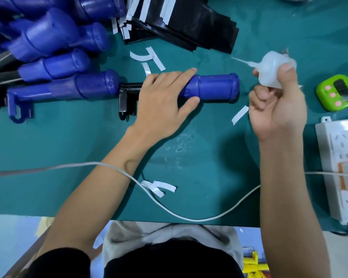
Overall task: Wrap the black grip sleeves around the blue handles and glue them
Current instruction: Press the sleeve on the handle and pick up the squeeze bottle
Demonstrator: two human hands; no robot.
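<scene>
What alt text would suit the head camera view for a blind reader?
The left hand holds a blue handle on the green table while the right hand grips a white glue bottle. Black grip sleeves lie beyond.

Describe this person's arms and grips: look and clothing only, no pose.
Left grip and right grip are bare: no gloves, rings or watch, nails short. The left forearm is bare up to a black sleeve near the elbow; a thin white cable lies across it. The right forearm is bare to the picture's lower edge.
</scene>
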